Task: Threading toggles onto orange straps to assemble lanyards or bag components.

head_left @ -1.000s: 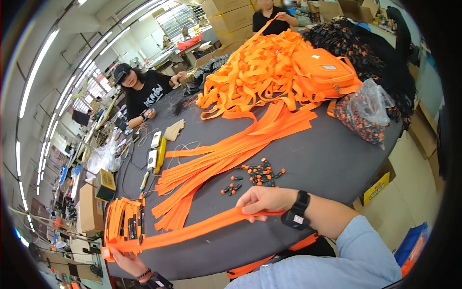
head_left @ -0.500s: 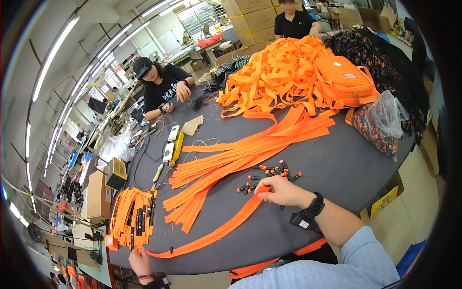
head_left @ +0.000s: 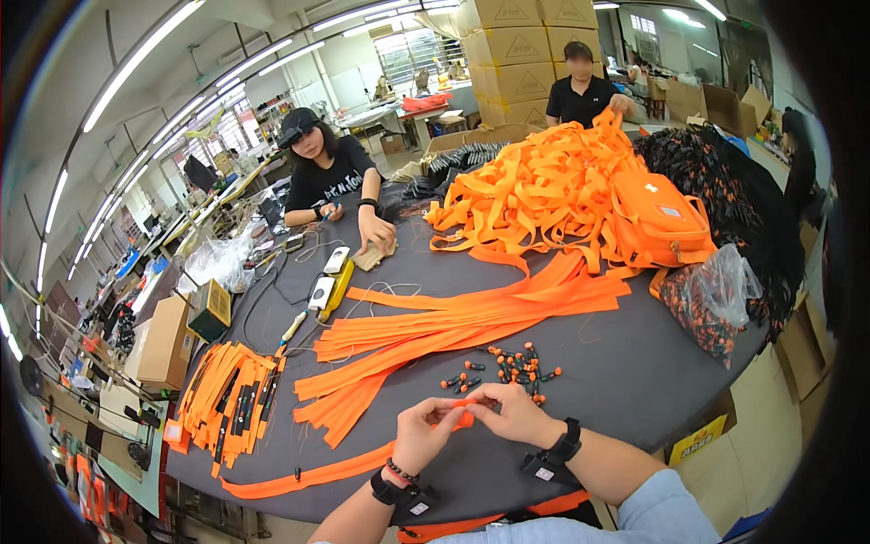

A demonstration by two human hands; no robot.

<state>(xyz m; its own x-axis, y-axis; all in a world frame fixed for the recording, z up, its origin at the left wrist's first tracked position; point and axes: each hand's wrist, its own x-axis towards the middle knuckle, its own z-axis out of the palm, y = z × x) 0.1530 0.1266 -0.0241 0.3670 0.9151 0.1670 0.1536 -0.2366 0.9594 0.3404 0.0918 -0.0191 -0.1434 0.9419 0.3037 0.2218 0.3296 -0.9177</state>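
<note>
The left hand point(head_left: 424, 435) and right hand point(head_left: 515, 414) both pinch one end of an orange strip point(head_left: 353, 465). It runs long and low to the left, its other end near the front edge of the table point(head_left: 625, 372). Grey table shows past the strip, then small black-and-orange bits point(head_left: 517, 365), flat orange strips point(head_left: 435, 334) and a big orange heap point(head_left: 544, 186).

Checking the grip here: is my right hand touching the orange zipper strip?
Touching: the head view shows the right hand pinching the orange zipper strip at its raised end between the fingers.
</note>
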